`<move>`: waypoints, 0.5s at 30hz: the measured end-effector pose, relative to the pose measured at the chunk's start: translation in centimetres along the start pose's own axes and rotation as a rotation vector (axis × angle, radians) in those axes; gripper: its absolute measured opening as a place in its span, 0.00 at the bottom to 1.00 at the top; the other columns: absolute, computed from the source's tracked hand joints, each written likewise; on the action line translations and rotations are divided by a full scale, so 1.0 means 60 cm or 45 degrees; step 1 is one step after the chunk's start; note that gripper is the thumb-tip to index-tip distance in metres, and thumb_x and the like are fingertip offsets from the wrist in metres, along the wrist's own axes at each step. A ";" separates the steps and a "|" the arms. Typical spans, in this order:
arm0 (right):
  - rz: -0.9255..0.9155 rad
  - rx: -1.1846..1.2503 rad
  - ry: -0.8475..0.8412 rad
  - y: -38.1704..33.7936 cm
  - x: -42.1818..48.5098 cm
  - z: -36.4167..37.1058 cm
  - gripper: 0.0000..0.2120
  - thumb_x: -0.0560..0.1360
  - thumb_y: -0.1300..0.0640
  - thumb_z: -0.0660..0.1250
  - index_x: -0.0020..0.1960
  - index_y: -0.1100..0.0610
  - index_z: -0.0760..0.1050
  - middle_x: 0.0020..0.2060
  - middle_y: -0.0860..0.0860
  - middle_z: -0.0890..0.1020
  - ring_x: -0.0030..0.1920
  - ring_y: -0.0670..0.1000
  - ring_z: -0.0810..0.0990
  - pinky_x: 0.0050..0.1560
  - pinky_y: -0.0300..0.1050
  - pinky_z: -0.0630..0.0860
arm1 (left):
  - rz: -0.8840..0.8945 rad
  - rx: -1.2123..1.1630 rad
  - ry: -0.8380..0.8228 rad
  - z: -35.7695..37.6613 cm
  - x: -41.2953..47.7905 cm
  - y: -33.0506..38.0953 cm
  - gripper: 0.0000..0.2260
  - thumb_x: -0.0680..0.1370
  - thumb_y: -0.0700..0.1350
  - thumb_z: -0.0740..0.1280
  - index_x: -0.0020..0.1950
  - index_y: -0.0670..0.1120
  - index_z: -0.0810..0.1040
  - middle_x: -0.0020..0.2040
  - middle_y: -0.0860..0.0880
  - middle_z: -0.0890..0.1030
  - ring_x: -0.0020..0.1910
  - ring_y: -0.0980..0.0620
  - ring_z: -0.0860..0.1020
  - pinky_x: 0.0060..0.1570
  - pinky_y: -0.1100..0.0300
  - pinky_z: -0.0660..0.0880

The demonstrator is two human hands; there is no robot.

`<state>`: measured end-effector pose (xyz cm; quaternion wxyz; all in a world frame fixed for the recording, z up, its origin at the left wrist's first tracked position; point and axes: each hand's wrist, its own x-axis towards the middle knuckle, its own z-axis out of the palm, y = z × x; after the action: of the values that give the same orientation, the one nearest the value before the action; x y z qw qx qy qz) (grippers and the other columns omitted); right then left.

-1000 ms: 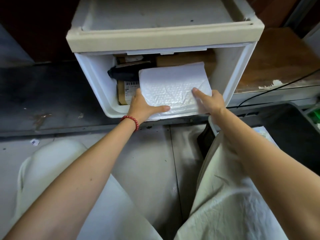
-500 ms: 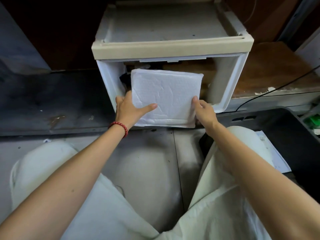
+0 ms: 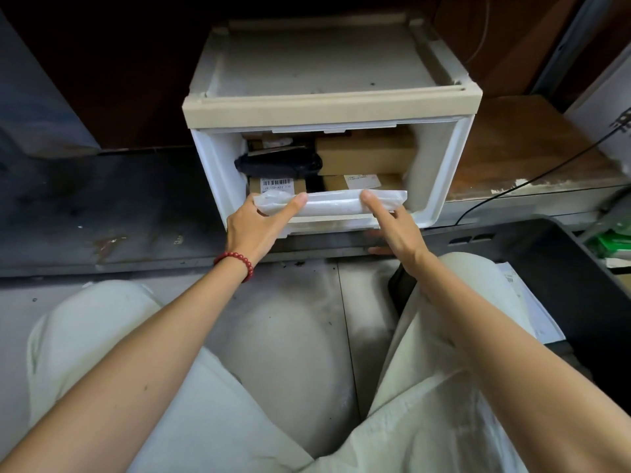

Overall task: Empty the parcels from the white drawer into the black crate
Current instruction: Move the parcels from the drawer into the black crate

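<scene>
The white drawer (image 3: 440, 186) stands pulled out of its beige-topped cabinet. A white padded parcel (image 3: 336, 204), now seen edge-on, hangs over the drawer's front rim. My left hand (image 3: 254, 227) grips its left end, thumb on top. My right hand (image 3: 392, 227) holds its right part, thumb laid on top and fingers underneath. Inside the drawer lie a black bag parcel (image 3: 278, 163), a brown box (image 3: 367, 157) and labelled cardboard parcels (image 3: 276, 185). The black crate (image 3: 573, 285) sits at the right, beside my right knee, with a white flat parcel (image 3: 532, 302) in it.
A black cable (image 3: 546, 172) runs across the wooden shelf at the right. Green packets (image 3: 614, 242) lie behind the crate. My knees in pale trousers fill the foreground, with grey floor between them. A dark ledge runs to the left of the drawer.
The white parcel has tipped from facing me to lying flat and edge-on, and the parcels behind it show. Both hands keep hold of it. My head has drawn back and the view widened.
</scene>
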<state>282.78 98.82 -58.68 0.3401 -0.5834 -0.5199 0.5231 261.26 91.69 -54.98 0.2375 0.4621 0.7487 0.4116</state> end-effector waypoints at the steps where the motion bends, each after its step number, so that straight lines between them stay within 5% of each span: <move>1: 0.004 0.044 -0.010 0.000 0.001 -0.001 0.46 0.59 0.23 0.68 0.70 0.48 0.69 0.62 0.46 0.77 0.58 0.50 0.79 0.51 0.53 0.82 | -0.001 0.019 0.013 0.002 0.001 -0.001 0.26 0.69 0.68 0.67 0.57 0.50 0.77 0.51 0.53 0.80 0.48 0.56 0.76 0.35 0.75 0.66; 4: -0.022 0.144 -0.022 0.003 0.009 -0.004 0.39 0.64 0.35 0.73 0.70 0.50 0.69 0.61 0.48 0.77 0.59 0.49 0.78 0.46 0.47 0.83 | 0.024 0.093 0.048 0.007 0.003 -0.005 0.25 0.68 0.67 0.69 0.54 0.49 0.77 0.50 0.54 0.78 0.50 0.54 0.75 0.38 0.70 0.67; 9: -0.089 0.098 -0.044 0.005 0.012 -0.003 0.35 0.67 0.50 0.77 0.71 0.49 0.66 0.66 0.49 0.71 0.54 0.47 0.79 0.55 0.47 0.80 | -0.027 0.100 -0.014 0.012 0.012 -0.016 0.30 0.68 0.60 0.74 0.63 0.46 0.72 0.60 0.52 0.74 0.54 0.56 0.71 0.47 0.67 0.67; 15: -0.211 -0.141 -0.117 0.021 0.020 -0.003 0.53 0.61 0.61 0.82 0.77 0.57 0.53 0.64 0.50 0.72 0.64 0.50 0.72 0.68 0.48 0.70 | -0.095 0.224 -0.114 0.020 0.015 -0.027 0.48 0.63 0.51 0.81 0.74 0.42 0.57 0.70 0.46 0.66 0.68 0.47 0.66 0.62 0.59 0.66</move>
<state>283.16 99.71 -60.13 0.3254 -0.5318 -0.6094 0.4898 260.93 92.61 -56.99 0.2442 0.4709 0.7874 0.3140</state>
